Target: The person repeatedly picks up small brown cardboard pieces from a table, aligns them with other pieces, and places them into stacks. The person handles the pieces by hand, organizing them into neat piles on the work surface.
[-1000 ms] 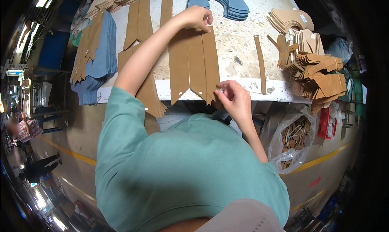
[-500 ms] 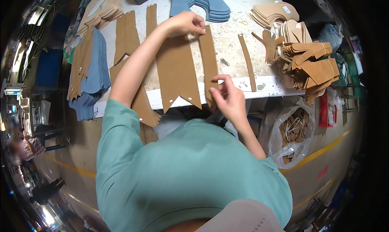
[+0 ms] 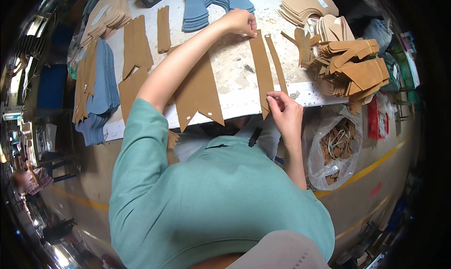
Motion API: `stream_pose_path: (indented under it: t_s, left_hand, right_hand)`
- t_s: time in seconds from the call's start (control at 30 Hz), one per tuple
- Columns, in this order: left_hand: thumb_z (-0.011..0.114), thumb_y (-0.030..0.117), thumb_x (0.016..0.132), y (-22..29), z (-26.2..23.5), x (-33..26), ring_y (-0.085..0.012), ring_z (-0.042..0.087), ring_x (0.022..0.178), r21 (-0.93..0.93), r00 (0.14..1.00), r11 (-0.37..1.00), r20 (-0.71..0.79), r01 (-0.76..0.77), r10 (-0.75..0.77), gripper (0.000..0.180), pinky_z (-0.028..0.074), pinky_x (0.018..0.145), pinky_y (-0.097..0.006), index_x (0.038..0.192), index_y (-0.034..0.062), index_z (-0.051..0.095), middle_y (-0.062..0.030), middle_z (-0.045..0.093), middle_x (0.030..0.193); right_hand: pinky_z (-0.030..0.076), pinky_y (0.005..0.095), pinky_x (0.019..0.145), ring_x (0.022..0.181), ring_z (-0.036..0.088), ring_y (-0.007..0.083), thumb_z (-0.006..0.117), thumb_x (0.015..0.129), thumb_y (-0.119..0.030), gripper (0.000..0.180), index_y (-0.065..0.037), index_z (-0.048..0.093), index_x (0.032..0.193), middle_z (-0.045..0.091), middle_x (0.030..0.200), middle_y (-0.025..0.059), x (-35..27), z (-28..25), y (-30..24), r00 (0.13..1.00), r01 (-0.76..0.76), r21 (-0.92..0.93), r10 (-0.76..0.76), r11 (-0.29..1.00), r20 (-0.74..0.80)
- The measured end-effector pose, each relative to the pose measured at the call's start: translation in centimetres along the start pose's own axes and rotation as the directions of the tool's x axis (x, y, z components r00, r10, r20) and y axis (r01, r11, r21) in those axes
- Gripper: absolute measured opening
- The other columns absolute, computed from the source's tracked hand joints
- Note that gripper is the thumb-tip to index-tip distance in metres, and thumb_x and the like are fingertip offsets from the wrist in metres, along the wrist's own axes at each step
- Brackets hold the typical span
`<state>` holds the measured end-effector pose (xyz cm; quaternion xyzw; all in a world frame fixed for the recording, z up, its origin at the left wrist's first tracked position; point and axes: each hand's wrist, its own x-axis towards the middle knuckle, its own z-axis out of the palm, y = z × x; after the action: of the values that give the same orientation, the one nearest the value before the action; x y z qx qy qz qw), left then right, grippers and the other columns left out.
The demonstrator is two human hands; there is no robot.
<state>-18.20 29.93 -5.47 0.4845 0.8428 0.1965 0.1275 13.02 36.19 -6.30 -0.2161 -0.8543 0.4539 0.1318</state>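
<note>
A long brown leather strip (image 3: 261, 67) lies lengthwise across the table edge, its lower tip jutting past it. The fingers of my left hand (image 3: 241, 23) are closed on its far end. Down by its near end, my right hand (image 3: 287, 110) pinches the strip's right side between thumb and fingers. Just right of it is a narrower brown strip (image 3: 276, 62). To the left, partly under my left forearm, rests a wide brown leather panel (image 3: 197, 93) with a notched lower end and small white stickers.
Stacks of blue pieces (image 3: 195, 13) and beige pieces (image 3: 310, 8) stand at the back of the white table (image 3: 230, 76). Bundled brown pieces (image 3: 350, 64) crowd the right. Below hang a plastic bag of scraps (image 3: 336, 147) and a red basket (image 3: 376, 116). More brown pieces (image 3: 136, 48) lie left.
Both hands have moved right with the strip, away from the wide panel's side and up beside the narrower strip. My right hand now pinches its lower part. The whole view has shifted slightly.
</note>
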Motion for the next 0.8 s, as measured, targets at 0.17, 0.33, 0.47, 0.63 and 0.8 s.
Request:
stream_pose_path:
  t_s: [0.17,0.33,0.47,0.63,0.8]
  left_hand:
    - [0.08,0.03,0.077,-1.5,-3.4,-3.3,-0.0145,0.066,0.072,0.056,0.99,0.998,-0.143,-0.003,0.011,0.028,0.052,0.068,-0.029,0.092,0.0079,0.071,-0.0053,0.071,0.077]
    - [0.073,0.022,0.083,-6.5,-8.1,-8.9,-0.01,0.066,0.07,-0.144,0.979,0.969,0.06,0.202,-0.196,0.016,0.052,0.064,-0.026,0.092,0.0092,0.073,-0.003,0.072,0.085]
    - [0.08,0.029,0.077,-7.3,-6.3,-11.9,-0.0137,0.065,0.073,-0.024,0.967,0.976,0.145,0.217,-0.211,0.028,0.052,0.071,-0.028,0.093,0.0071,0.071,-0.0036,0.071,0.081]
    - [0.083,0.022,0.075,-7.1,-4.6,-13.1,-0.0103,0.061,0.069,-0.022,0.97,0.977,0.12,0.214,-0.21,0.028,0.049,0.066,-0.027,0.092,0.0052,0.068,0.0005,0.064,0.073]
    - [0.081,0.02,0.076,-9.2,-5.2,-12.6,-0.0096,0.062,0.07,-0.133,0.976,0.975,0.15,0.177,-0.157,0.025,0.049,0.062,-0.026,0.095,0.0075,0.069,-0.0003,0.068,0.077]
  right_hand:
    - [0.047,0.0315,0.059,0.06,0.061,0.0189,0.074,0.083,-0.021,0.023,-0.009,0.074,0.104,0.06,0.072,0.0072,-0.4,-0.8,-1.9,0.948,0.282,-0.327,-0.315,0.902,-0.053]
    - [0.051,0.0333,0.06,0.056,0.066,0.0214,0.071,0.087,-0.022,0.042,-0.013,0.062,0.127,0.067,0.063,0.0085,-1.6,0.7,-3.7,0.922,0.196,-0.178,-0.119,0.964,0.368]
    - [0.053,0.0357,0.064,0.06,0.068,0.0278,0.07,0.086,-0.026,0.049,-0.012,0.057,0.132,0.068,0.066,0.0113,-2.1,4.4,-4.0,0.857,0.145,0.039,-0.145,0.989,0.495]
    - [0.054,0.0277,0.062,0.064,0.07,0.0163,0.069,0.087,-0.011,0.036,-0.006,0.063,0.123,0.07,0.07,0.0091,-2.3,6.3,-3.7,0.85,-0.03,0.238,-0.1,0.971,0.517]
    - [0.056,0.0226,0.063,0.068,0.069,0.0089,0.065,0.091,-0.005,0.017,0.0,0.07,0.106,0.071,0.074,0.0061,-2.3,6.3,-4.6,0.841,-0.164,0.37,-0.066,0.915,0.537]
